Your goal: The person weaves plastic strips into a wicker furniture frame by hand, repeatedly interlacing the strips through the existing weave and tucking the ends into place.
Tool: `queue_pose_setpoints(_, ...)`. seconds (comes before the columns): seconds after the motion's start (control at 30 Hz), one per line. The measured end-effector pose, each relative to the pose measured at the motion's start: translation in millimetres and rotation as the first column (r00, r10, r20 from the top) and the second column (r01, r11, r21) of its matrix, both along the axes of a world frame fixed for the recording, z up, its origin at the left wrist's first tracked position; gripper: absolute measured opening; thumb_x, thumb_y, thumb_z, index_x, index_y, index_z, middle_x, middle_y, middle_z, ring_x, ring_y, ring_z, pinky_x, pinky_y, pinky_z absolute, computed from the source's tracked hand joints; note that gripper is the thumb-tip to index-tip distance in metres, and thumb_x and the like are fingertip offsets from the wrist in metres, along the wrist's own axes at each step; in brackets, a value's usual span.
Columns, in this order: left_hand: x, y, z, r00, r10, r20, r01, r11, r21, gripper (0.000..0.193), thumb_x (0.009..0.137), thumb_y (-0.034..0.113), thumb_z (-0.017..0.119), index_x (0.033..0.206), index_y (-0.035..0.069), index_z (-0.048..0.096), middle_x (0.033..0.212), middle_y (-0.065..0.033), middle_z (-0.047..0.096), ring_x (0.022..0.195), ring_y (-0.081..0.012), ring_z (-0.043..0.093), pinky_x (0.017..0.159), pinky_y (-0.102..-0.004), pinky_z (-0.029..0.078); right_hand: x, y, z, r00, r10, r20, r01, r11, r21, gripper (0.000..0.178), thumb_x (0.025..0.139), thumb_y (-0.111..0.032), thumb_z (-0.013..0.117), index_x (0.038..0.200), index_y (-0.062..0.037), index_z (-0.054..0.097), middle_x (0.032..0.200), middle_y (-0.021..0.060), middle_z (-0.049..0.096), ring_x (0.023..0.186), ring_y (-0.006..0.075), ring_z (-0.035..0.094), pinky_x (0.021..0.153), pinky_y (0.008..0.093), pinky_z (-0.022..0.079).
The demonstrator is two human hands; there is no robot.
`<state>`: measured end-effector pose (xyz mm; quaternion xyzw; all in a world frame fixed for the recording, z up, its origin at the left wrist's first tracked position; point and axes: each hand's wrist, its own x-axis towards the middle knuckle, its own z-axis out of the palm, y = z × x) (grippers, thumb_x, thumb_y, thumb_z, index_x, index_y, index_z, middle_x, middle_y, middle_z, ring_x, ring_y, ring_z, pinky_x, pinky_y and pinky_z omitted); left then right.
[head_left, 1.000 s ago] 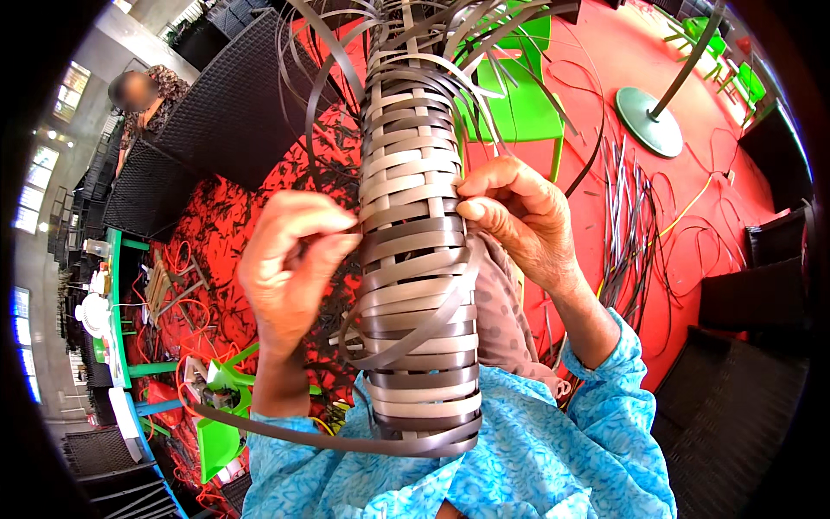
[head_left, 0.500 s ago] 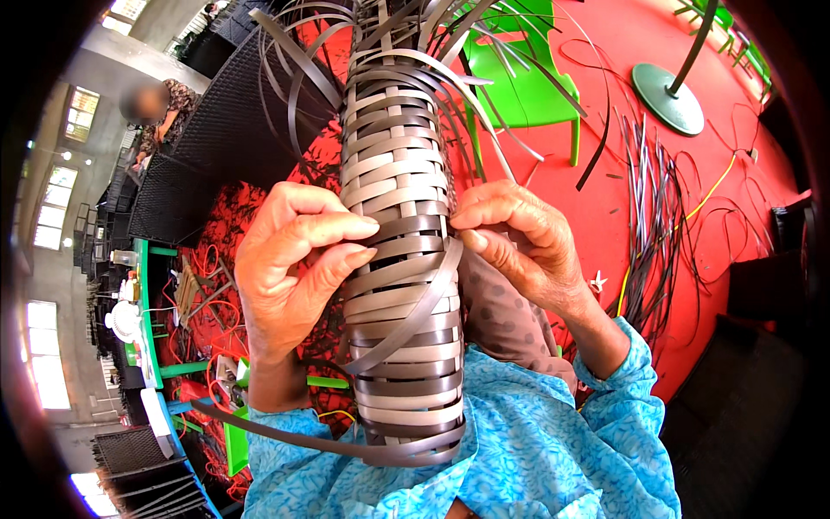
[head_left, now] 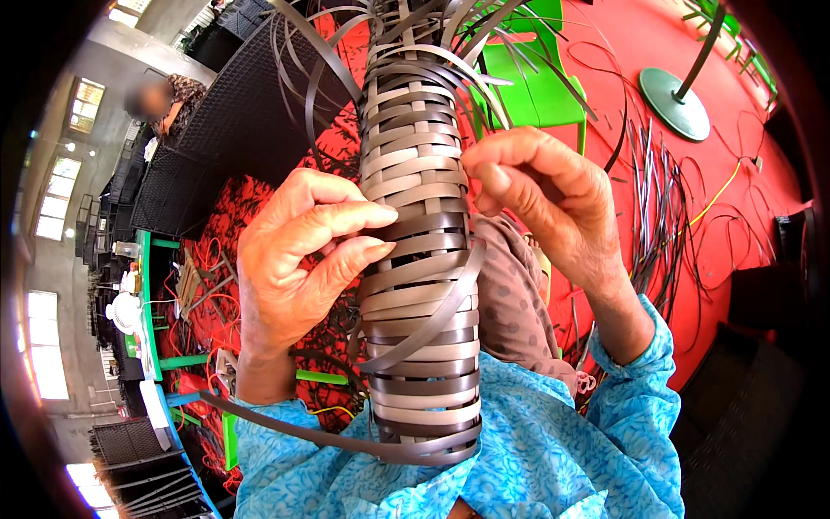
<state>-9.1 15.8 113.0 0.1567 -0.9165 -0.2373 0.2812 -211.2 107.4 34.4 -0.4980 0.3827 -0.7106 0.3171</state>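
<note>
A long tube-like woven piece of flat grey and dark brown plastic strips lies in front of me, running from my chest away to the far end. My left hand grips its left side, thumb and fingertips bent against the weave at a dark strip. Beside the right edge, a little higher up, is my right hand, fingers curled and thumb bent toward the index finger; what they hold, if anything, is hidden. A loose strip slants across the weave, and another strip end sticks out left near my chest.
Loose strip ends fan out at the far end. Beyond stand a green chair and a round stand base on the red floor. A strip bundle lies right. At left are a large dark woven panel and another person.
My right hand has lifted from the weave's right edge, moving up and right. My left hand stays at the left side. The woven piece has shifted slightly right in view.
</note>
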Motion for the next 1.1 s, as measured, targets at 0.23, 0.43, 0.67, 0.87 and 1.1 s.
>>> queue_pose_setpoints(0.23,-8,8,14,0.990,0.027,0.136,0.011,0.963,-0.269,0.024,0.068,0.001,0.074,0.092,0.001,0.070,0.081,-0.0082,0.060,0.072,-0.0199,0.061,0.061,-0.0280,0.048,19,4,-33,0.932,0.149,0.330,-0.169,0.985,0.031,0.019,0.095,-0.011,0.056,0.109,-0.0005,0.061,0.091,0.0009,0.062,0.080,0.0061,0.056,0.072,0.0203,0.048)
queue_pose_setpoints(0.43,-12,20,20,0.962,0.118,0.246,0.029,0.853,-0.521,0.033,0.064,-0.005,0.071,0.096,0.004,0.067,0.086,-0.0092,0.062,0.074,-0.0258,0.062,0.064,-0.0345,0.050,27,14,-47,0.883,0.188,0.431,-0.226,0.973,0.038,0.019,0.094,-0.009,0.056,0.110,-0.0008,0.060,0.104,0.0038,0.060,0.086,0.0086,0.059,0.077,0.0228,0.050)
queue_pose_setpoints(0.67,-10,20,12,0.975,0.143,0.168,-0.035,0.853,-0.521,0.030,0.067,-0.009,0.066,0.095,0.003,0.067,0.086,-0.0123,0.064,0.072,-0.0255,0.063,0.061,-0.0315,0.050,42,19,-57,0.974,-0.226,-0.020,0.216,0.951,-0.222,0.025,0.087,-0.002,0.060,0.113,-0.0017,0.061,0.105,0.0117,0.059,0.098,0.0214,0.058,0.085,0.0310,0.046)
queue_pose_setpoints(0.87,-1,21,5,0.966,0.229,0.120,-0.148,0.869,-0.472,0.024,0.075,-0.009,0.063,0.096,0.001,0.068,0.089,-0.0128,0.065,0.074,-0.0206,0.062,0.064,-0.0277,0.050,68,24,-65,0.955,-0.295,-0.022,0.282,0.930,-0.235,0.035,0.083,0.003,0.058,0.118,0.0000,0.059,0.109,0.0154,0.058,0.101,0.0298,0.057,0.089,0.0347,0.045)
queue_pose_setpoints(1.1,4,25,-1,0.947,0.309,0.092,-0.230,0.848,-0.478,0.022,0.076,-0.008,0.062,0.095,0.000,0.067,0.090,-0.0133,0.065,0.081,-0.0224,0.063,0.075,-0.0301,0.049,68,19,-74,0.979,-0.183,0.094,0.197,0.965,-0.173,0.030,0.086,0.001,0.057,0.116,-0.0013,0.059,0.106,0.0149,0.058,0.100,0.0278,0.056,0.088,0.0339,0.045)
